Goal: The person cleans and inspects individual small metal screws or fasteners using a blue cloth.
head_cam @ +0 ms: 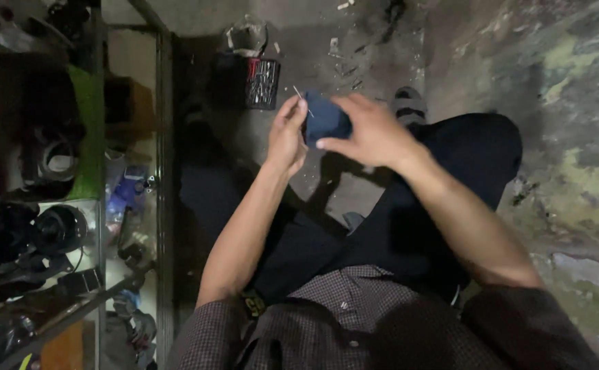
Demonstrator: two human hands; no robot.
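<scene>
My right hand grips a small piece of dark blue cloth and holds it up in front of me. My left hand pinches a thin needle whose tip rests against the left edge of the cloth. Both forearms reach out from checked shirt sleeves. I sit with my legs in dark trousers crossed under the hands, and a sandalled foot shows just beyond them.
A glass display cabinet crammed with dark parts, gadgets and coloured items runs along the left. A small black box with red and white pieces stands on the concrete floor ahead. The floor at right is stained and rough.
</scene>
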